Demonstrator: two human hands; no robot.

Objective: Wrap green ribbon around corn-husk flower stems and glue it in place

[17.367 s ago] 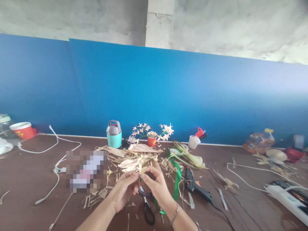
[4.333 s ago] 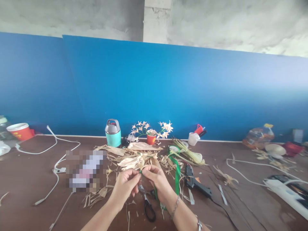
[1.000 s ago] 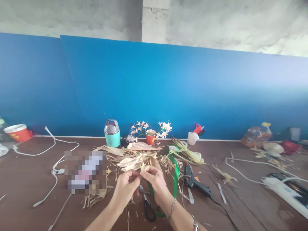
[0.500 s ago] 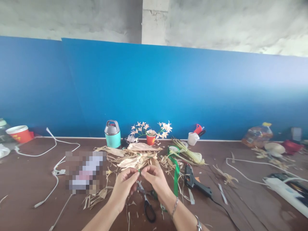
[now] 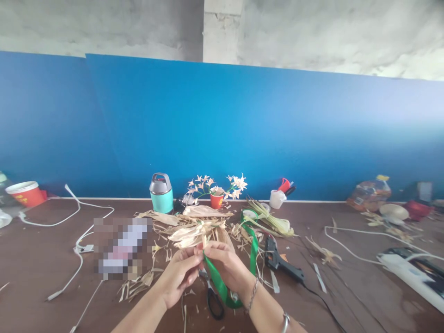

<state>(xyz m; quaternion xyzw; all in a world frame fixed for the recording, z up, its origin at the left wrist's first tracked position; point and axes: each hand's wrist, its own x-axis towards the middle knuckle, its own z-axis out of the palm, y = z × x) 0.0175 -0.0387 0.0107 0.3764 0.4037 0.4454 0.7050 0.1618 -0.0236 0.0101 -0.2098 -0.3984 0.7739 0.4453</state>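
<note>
My left hand (image 5: 182, 273) is closed in a pinch around the base of a small pale corn husk piece (image 5: 204, 240), whose tip shows above my fingers. Right against it, the thumb and fingers of my right hand (image 5: 229, 268) pinch the end of a green ribbon (image 5: 217, 277). From there the ribbon sags in a loop under my right hand and runs up to its roll (image 5: 249, 214). The exact contact between ribbon and husk is hidden by my fingertips. Beneath my hands lie scissors (image 5: 214, 303), their blades partly covered.
Dry corn husks (image 5: 187, 233) are heaped behind my hands. A black glue gun (image 5: 282, 263) lies to the right, its cord trailing forward. Husk flowers stand in a red cup (image 5: 217, 200) near a turquoise flask (image 5: 162, 196). White cables (image 5: 81, 259) and a power strip (image 5: 405, 273) flank the work area.
The green ribbon now hangs in a wide loop below my right hand, where earlier it lay lower and mostly hidden. Both hands stay together, with my left wrist slightly shifted left.
</note>
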